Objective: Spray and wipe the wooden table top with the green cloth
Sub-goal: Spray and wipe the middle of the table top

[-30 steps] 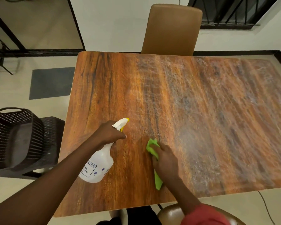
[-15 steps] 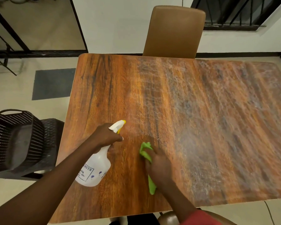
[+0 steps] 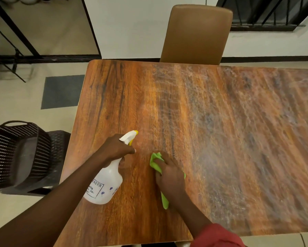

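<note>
Green cloth (image 3: 156, 164) bunched soft and limp under right hand (image 3: 171, 177), pressed flat on desk (image 3: 114, 97) near its 6 o'clock edge; palm spread over it, tail trailing toward 6. Probably light and easily wadded, best pinned under a flat palm so it does not roll. Spray bottle (image 3: 105, 186) at 9 o'clock of the cloth, tilted, left hand (image 3: 116, 150) wrapped round its neck. Likely light, plastic, slick if wet. Misted film from 12 to 3 o'clock.

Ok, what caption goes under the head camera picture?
Left hand holds sprayer; right hand presses cloth on table.
</note>
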Demonstrator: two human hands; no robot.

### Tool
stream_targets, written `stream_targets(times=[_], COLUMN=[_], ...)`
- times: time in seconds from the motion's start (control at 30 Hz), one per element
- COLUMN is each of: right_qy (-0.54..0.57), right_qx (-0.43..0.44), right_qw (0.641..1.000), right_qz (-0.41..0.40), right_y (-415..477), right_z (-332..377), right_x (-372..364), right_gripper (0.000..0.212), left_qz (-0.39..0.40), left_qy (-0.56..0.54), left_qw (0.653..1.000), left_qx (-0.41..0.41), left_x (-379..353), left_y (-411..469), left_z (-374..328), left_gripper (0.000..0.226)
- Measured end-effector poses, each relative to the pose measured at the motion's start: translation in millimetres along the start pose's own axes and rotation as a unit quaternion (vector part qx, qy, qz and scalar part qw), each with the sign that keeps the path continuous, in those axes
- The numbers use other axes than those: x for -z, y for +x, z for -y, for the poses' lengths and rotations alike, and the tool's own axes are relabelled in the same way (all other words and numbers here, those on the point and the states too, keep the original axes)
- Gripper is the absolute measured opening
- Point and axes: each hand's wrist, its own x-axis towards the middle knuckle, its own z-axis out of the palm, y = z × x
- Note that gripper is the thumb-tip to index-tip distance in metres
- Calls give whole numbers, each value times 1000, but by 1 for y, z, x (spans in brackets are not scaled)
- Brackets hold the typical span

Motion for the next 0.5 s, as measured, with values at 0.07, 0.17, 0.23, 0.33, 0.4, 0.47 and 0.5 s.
stream_targets(times=[0.07,0.17,0.23,0.33,0.4,0.47,0.5], right_qy=[-12,-18,1,38,46,47,43], right_qx=[7,86,108,87,72,61,58], right_qw=[1000,995,991,993,995,996,997], right_qz=[1,50,82,69,50,40,35], right_y=[16,7,-11,-19,-17,-16,-17], right_z=[12,32,30,14,3,-5,-8], right_x=[1,-7,-7,1,9,15,17], right_gripper=[40,42,45,42,41,39,38], left_qz=[-3,-10,-7,-20,-38,-62,-75], left_qy=[8,19,23,9,-10,-38,-51], left_qw=[1000,1000,1000,1000,999,997,995], left_qx=[4,13,8,0,-6,-22,-30], left_x=[1,-1,-2,0,-1,-4,-5], left_y=[2,0,-1,0,0,0,1], left_z=[0,1,-2,-14,-25,-38,-44], left_gripper=[34,33,36,28,23,29,35])
